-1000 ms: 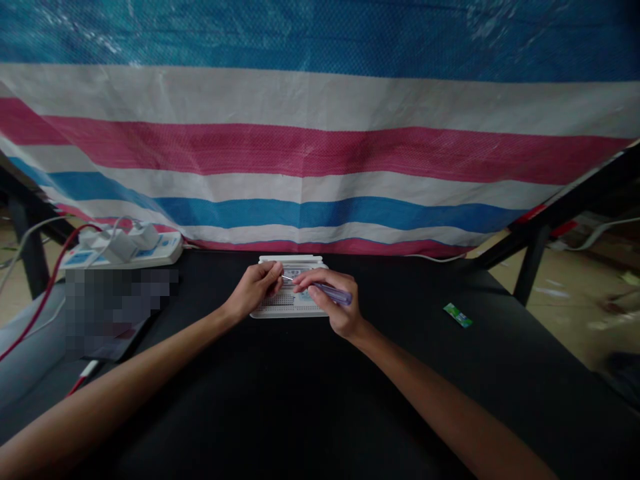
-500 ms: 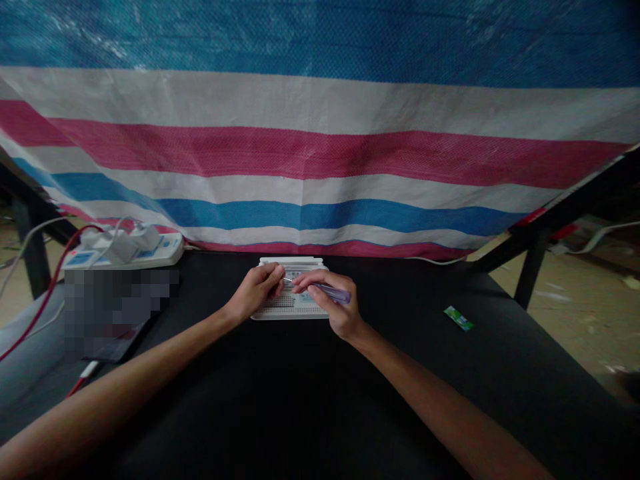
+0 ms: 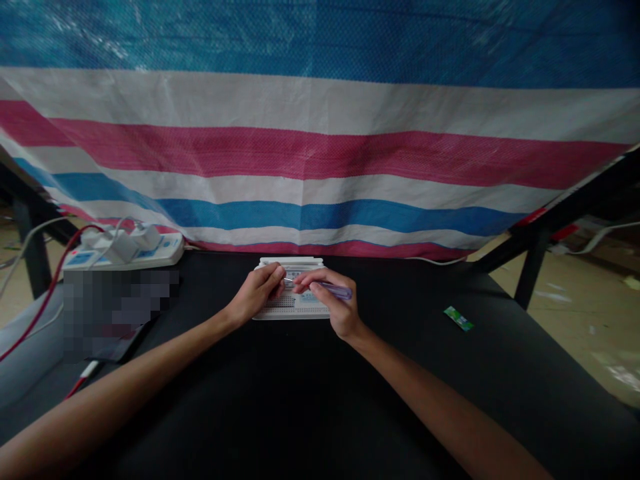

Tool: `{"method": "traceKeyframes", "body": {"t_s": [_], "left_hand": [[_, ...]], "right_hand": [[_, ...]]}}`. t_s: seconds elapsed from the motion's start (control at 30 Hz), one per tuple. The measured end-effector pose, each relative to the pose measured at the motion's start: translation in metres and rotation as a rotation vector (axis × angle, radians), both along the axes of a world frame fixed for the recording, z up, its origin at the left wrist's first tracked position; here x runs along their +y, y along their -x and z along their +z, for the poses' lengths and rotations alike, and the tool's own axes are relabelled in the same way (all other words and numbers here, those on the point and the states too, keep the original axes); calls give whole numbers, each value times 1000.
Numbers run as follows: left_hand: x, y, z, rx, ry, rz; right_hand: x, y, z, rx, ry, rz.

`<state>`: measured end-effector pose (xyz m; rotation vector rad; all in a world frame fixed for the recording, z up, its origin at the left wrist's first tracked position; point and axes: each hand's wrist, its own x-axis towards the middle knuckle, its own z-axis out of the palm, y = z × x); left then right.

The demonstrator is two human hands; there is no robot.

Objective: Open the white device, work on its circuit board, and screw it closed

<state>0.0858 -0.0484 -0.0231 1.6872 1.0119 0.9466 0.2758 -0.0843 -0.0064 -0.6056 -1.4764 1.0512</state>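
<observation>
Nothing has shifted — power strip [image 3: 127, 250] upper left, green packet [image 3: 458, 318] right; right hand [image 3: 334, 300] pinches screwdriver [image 3: 330, 289], left hand [image 3: 260, 292] curled onto white board [image 3: 290, 308].

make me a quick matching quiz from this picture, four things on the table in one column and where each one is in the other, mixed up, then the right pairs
Things:
1. white device
2. purple-handled screwdriver
3. power strip
4. green packet

Places:
A. lying alone on the black table, toward its right side
B. at the table's far left corner, with plugs in it
C. at the far middle of the table, under both hands
D. held in the right hand, its tip pointing toward the left hand

Pairs: 1-C, 2-D, 3-B, 4-A
</observation>
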Motion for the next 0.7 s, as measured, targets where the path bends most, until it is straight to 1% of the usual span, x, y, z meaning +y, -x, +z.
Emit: {"method": "traceKeyframes", "body": {"t_s": [0.23, 0.4, 0.47, 0.57, 0.7], "left_hand": [[1, 2, -1, 10, 0, -5], [0, 0, 1, -73, 55, 1], [-1, -1, 2, -128, 86, 4], [-1, -2, 1, -168, 102, 9], [-1, -1, -1, -134, 73, 4]], "right_hand": [[0, 0, -1, 14, 13, -9], [0, 0, 1, 12, 18, -20], [2, -3, 7, 7, 15, -36], [10, -14, 25, -34, 60, -38], [22, -35, 52, -272, 270, 41]]}}
